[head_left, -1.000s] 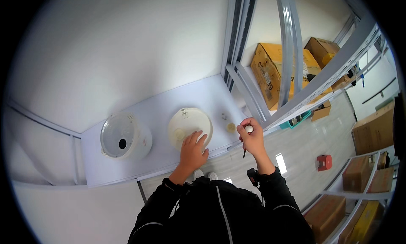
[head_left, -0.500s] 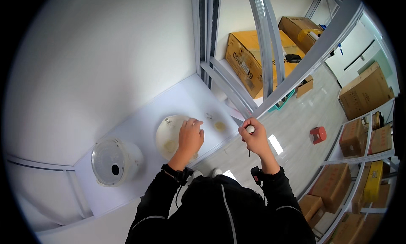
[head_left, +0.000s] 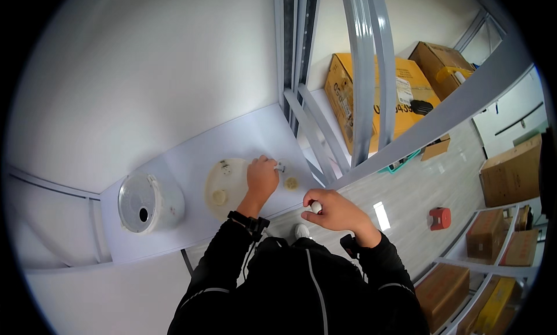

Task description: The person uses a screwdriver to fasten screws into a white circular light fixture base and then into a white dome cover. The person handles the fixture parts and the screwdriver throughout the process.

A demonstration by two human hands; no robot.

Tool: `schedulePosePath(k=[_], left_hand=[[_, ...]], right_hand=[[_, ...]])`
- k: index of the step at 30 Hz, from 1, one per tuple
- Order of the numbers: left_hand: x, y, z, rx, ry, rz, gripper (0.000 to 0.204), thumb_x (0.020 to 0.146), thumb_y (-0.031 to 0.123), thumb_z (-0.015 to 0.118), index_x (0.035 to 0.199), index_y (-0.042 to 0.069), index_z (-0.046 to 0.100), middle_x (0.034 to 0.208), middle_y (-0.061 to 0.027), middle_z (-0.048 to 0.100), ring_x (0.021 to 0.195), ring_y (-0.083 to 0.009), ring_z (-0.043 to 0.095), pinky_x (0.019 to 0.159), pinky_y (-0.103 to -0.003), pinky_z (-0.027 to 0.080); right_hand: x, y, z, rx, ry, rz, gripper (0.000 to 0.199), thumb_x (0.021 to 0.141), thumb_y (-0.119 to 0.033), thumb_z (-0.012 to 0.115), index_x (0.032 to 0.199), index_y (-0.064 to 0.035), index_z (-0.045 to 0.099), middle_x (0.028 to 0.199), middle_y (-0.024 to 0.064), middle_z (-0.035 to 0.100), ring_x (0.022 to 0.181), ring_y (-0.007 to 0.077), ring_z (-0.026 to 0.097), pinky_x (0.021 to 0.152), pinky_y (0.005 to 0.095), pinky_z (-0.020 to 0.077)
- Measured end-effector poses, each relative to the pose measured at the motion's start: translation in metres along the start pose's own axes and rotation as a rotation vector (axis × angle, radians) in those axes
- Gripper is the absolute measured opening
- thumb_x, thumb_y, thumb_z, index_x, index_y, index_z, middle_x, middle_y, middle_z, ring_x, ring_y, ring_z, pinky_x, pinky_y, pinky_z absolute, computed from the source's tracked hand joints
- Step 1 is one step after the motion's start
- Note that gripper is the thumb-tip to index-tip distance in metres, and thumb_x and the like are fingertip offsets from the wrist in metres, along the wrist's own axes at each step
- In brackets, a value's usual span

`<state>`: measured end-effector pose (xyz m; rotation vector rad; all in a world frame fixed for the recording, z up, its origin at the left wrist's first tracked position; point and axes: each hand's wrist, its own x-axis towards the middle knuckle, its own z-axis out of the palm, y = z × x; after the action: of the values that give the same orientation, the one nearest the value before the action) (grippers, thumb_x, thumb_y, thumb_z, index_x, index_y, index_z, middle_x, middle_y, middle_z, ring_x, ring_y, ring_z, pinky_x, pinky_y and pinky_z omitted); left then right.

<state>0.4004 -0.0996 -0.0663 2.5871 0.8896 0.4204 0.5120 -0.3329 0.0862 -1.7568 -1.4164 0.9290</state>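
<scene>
My left hand (head_left: 262, 177) reaches over the right rim of a pale round plate (head_left: 209, 181). Its fingertips are closed on a small whitish piece with dark marks (head_left: 280, 168), whose exact kind I cannot make out. On the plate lie a yellowish round piece (head_left: 219, 197) and a small whitish-and-dark part (head_left: 225, 169). A second yellowish disc (head_left: 291, 184) rests on the white table just right of the hand. Beyond the table's front edge, my right hand (head_left: 336, 211) is wrapped round a tool with a rounded white end (head_left: 315, 207); its other end is hidden.
A white lidded bucket (head_left: 168, 204) stands at the table's left. Grey metal frame bars (head_left: 325, 126) rise at the back right, before a large yellow carton (head_left: 426, 80). A red stool (head_left: 440, 218) is on the floor, near shelves with brown boxes (head_left: 444, 285).
My left hand has moved right, from above the plate to the small whitish piece. My right hand has come left and lower, turning the tool; its thin dark shaft no longer shows.
</scene>
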Motion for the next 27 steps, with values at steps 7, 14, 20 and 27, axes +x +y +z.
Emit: schedulePosePath(k=[7,14,20,27], left_hand=[[-0.003,0.014,0.03,0.256,0.197,-0.041,0.005,0.086,0.017,0.077,0.09,0.019,0.08,0.101,-0.0003,0.062,0.11,-0.03,0.054,0.096,-0.056,0.033],[0.01,0.028,0.045,0.455,0.046,-0.161,0.006,0.088,0.026,0.076,0.089,0.022,0.081,0.103,0.0016,0.067,0.113,-0.0286,0.057,0.094,-0.058,0.034],[0.016,0.027,0.051,0.497,0.038,-0.163,0.008,0.088,0.02,0.072,0.087,0.02,0.08,0.103,-0.0003,0.068,0.114,-0.03,0.059,0.097,-0.059,0.035],[0.016,0.039,0.038,0.318,0.071,-0.16,0.009,0.093,0.02,0.07,0.1,0.016,0.074,0.103,-0.0029,0.069,0.11,-0.0293,0.063,0.097,-0.06,0.035]], right_hand=[[-0.001,0.015,-0.017,0.012,-0.085,-0.162,0.026,0.094,-0.02,0.082,0.107,-0.003,0.067,0.099,0.0165,0.071,0.079,0.0354,0.069,0.071,0.0435,0.0543],[-0.004,0.014,-0.036,-0.002,-0.199,-0.131,0.029,0.095,-0.022,0.082,0.112,-0.0039,0.068,0.103,0.0163,0.071,0.081,0.0348,0.07,0.074,0.0429,0.0563],[-0.006,0.015,-0.043,-0.043,-0.235,-0.122,0.03,0.093,-0.018,0.085,0.114,-0.0028,0.069,0.106,0.0139,0.073,0.091,0.03,0.073,0.072,0.0367,0.0619],[-0.008,0.012,-0.04,-0.011,-0.251,-0.132,0.032,0.092,-0.013,0.083,0.118,-0.0032,0.068,0.107,0.0135,0.071,0.094,0.0288,0.072,0.073,0.0362,0.0603]])
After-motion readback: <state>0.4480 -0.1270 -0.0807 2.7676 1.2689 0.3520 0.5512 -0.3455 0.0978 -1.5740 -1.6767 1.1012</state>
